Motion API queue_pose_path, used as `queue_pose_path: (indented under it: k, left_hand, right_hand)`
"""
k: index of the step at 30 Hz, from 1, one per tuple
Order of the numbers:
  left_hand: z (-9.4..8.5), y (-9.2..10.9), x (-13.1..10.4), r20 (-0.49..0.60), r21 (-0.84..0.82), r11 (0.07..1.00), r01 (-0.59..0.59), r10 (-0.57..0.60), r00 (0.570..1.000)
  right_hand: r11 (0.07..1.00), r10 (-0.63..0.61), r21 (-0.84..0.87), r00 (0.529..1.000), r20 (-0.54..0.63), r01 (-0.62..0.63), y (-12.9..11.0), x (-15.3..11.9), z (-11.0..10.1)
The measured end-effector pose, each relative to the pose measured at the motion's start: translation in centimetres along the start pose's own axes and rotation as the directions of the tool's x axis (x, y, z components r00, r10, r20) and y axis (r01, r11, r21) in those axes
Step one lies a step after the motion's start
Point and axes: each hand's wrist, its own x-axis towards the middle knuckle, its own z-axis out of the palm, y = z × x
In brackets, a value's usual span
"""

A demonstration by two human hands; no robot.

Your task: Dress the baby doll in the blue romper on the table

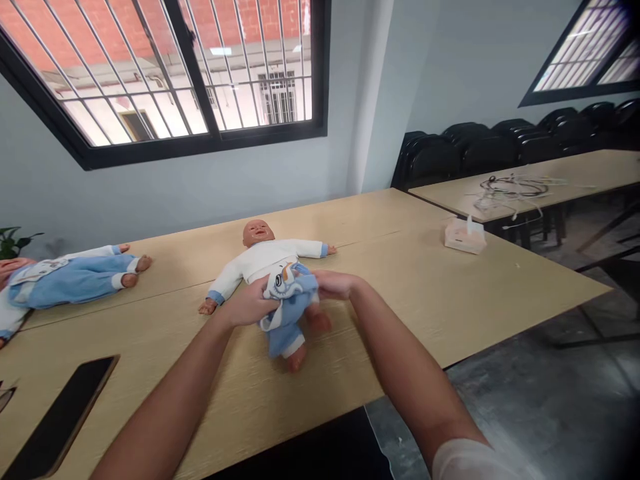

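Observation:
A baby doll [260, 257] in a white top with blue cuffs lies on its back on the table, head toward the wall. Blue baby overalls [293, 300] with a white printed bib cover its legs, and the bib is folded down over the waist. My left hand [253, 303] is closed on the overalls at the left side of the doll's waist. On the opposite side, my right hand [334, 285] grips the same garment, its fingertips partly hidden by cloth. Both doll feet stick out of the trouser legs; the right-hand one is blurred.
Another doll [75, 277] in blue overalls lies at the far left. A black phone [63, 417] rests at the near left beside part of some glasses [6, 397]. A tissue box [465, 237] stands to the right. Cables [515, 190] lie on the adjoining table, with black chairs [433, 160] behind.

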Motion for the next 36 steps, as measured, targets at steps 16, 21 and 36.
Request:
queue_pose_path:
  k: [16, 21, 36]
  left_hand:
    - [1.6, 3.5, -1.7, 0.143, 0.393, 0.886, -0.244, 0.203, 0.969]
    - [1.2, 2.6, -1.3, -0.068, 0.385, 0.898, -0.210, 0.255, 0.965]
    - [4.9, 0.1, -2.6, -0.687, 0.434, 0.896, -0.090, 0.394, 0.611]
  right_hand:
    - [0.921, -0.183, 0.330, 0.978, -0.098, 0.206, -2.3, -0.8, 3.3]
    - [0.957, -0.191, 0.140, 0.913, -0.360, 0.256, -1.8, 0.8, 4.5]
    - [0.972, -0.138, 0.135, 0.933, -0.331, 0.192, -2.1, 0.5, 6.0]
